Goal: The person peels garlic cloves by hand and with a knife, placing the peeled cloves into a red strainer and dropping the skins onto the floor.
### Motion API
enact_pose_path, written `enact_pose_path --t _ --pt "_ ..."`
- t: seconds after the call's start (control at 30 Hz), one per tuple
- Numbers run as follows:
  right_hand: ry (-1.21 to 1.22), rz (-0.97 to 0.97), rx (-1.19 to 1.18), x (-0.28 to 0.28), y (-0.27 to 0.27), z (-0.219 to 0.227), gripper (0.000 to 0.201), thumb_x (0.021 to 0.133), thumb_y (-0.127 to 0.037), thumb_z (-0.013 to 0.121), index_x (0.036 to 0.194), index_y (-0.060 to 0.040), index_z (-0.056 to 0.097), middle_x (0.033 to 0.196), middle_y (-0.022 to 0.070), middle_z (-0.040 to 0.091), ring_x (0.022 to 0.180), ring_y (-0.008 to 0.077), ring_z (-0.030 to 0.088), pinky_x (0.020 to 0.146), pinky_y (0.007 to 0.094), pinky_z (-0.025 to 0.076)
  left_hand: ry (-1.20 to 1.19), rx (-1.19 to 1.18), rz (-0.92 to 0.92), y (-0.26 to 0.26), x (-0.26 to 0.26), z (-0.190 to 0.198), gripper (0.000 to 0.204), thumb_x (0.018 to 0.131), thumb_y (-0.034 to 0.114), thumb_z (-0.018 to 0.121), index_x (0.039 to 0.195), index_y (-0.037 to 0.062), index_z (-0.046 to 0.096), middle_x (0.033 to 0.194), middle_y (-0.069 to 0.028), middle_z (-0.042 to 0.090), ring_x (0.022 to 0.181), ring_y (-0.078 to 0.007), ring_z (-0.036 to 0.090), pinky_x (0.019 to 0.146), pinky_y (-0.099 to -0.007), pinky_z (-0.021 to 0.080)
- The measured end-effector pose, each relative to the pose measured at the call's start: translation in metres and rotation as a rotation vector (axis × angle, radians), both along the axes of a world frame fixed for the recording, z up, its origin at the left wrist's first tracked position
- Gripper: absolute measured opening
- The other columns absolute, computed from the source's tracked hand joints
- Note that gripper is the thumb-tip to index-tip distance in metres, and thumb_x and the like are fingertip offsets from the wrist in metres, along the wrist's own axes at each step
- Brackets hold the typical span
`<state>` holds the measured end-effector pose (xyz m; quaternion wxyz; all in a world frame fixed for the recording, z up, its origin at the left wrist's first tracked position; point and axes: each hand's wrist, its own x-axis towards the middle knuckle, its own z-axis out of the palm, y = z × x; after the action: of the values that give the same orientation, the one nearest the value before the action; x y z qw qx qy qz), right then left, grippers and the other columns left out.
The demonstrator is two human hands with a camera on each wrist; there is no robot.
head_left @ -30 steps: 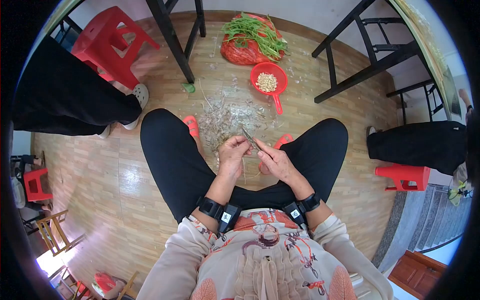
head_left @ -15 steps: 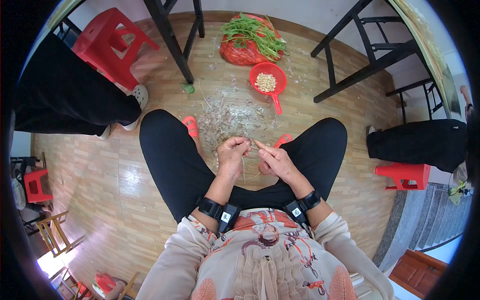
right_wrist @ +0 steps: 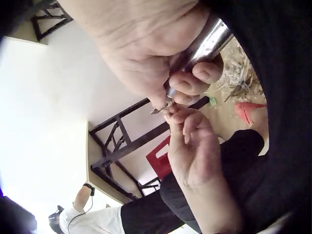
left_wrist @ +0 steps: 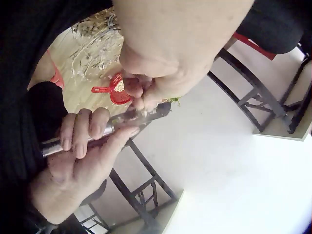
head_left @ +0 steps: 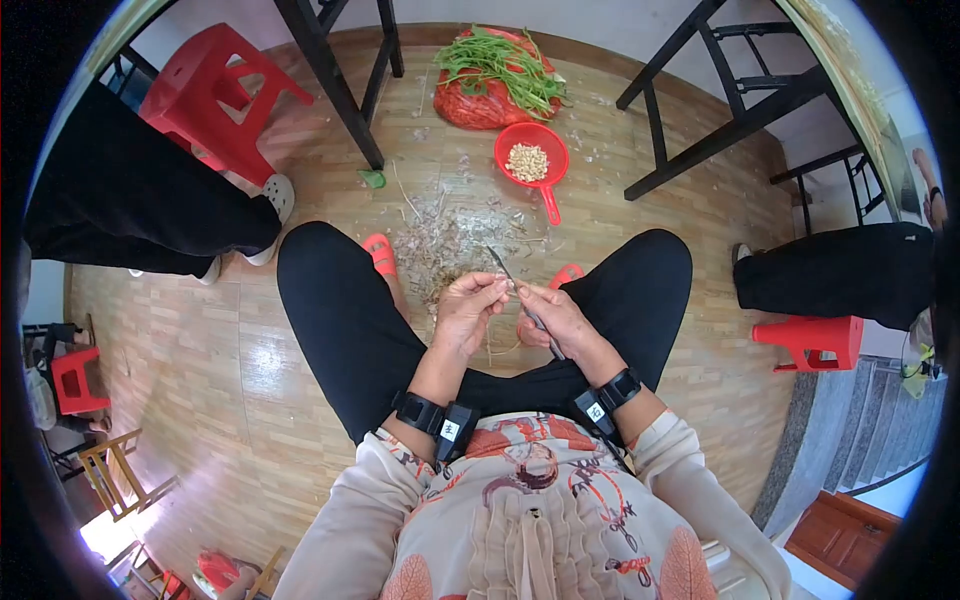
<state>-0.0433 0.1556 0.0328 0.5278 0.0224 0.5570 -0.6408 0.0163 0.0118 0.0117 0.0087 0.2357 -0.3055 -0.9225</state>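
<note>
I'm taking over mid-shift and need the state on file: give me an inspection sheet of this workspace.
Surface: wooden plank floor; the person sits with knees apart.
Job's things: metal knife in the right hand; a small piece pinched at its blade by the left hand, too small to identify.
Clutter: dry peelings between the feet; red scoop of pale cloves; greens on a red bag.
Grip: both hands closed, fingertips meeting at the blade.
Cables: nothing seen; black wrist bands only.
Surroundings: red stools, black table legs, other seated people's legs.
</note>
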Motion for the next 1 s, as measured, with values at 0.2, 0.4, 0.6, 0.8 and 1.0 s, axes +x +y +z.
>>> enact_pose_path --t 0.2,0.4,0.6,0.8,1.0 --pt "-0.016 -0.126 0.012 -0.003 0.0 -0.002 0.034 0.084 -0.04 0.041 0.096 -0.0095 0.046 0.053 -0.0024 0.037 0.037 0.0063 0.033 0.033 0.0203 0.028 -0.001 -0.039 0.01 0.0 -0.001 0.002 0.013 0.072 0.001 0.06 0.084 -0.001 0.056 0.075 -0.0069 0.058 0.062 -0.0103 0.054 0.052 -0.019 0.042" --pt "0.107 -0.168 0.015 -0.003 -0.004 0.014 0.028 0.083 -0.031 0.048 0.085 -0.0026 0.049 0.053 0.0001 0.04 0.036 0.0065 0.035 0.034 0.0186 0.028 -0.007 -0.097 0.028 0.001 -0.001 0.001 0.013 0.072 0.001 0.06 0.084 -0.0018 0.057 0.073 -0.0063 0.058 0.061 -0.0095 0.053 0.051 -0.0187 0.041" --pt "0.256 -0.214 0.097 -0.003 -0.009 0.013 0.019 0.079 -0.019 0.055 0.083 -0.0006 0.053 0.058 0.0021 0.051 0.039 0.0052 0.041 0.034 0.017 0.029 -0.019 -0.194 0.036 0.003 -0.002 0.001 0.01 0.072 0.0 0.06 0.081 -0.0012 0.057 0.072 -0.0066 0.058 0.059 -0.0094 0.053 0.049 -0.0186 0.04" --pt "0.28 -0.239 0.07 0.0 -0.009 0.008 0.016 0.075 -0.015 0.06 0.084 -0.0022 0.056 0.062 0.0017 0.056 0.041 0.0034 0.044 0.033 0.0155 0.031 0.007 -0.355 0.012 0.005 -0.002 0.0 0.012 0.071 0.001 0.061 0.082 -0.002 0.059 0.072 -0.0051 0.058 0.058 -0.0077 0.051 0.049 -0.0181 0.039" --pt "0.415 -0.236 0.089 -0.003 -0.01 0.012 0.012 0.075 -0.011 0.06 0.082 -0.0017 0.056 0.063 0.0028 0.057 0.043 0.0043 0.046 0.037 0.0166 0.035 -0.063 -0.331 -0.042 0.007 -0.002 0.008 0.013 0.072 0.003 0.06 0.084 -0.0019 0.059 0.071 -0.0038 0.058 0.057 -0.0058 0.05 0.048 -0.0168 0.038"
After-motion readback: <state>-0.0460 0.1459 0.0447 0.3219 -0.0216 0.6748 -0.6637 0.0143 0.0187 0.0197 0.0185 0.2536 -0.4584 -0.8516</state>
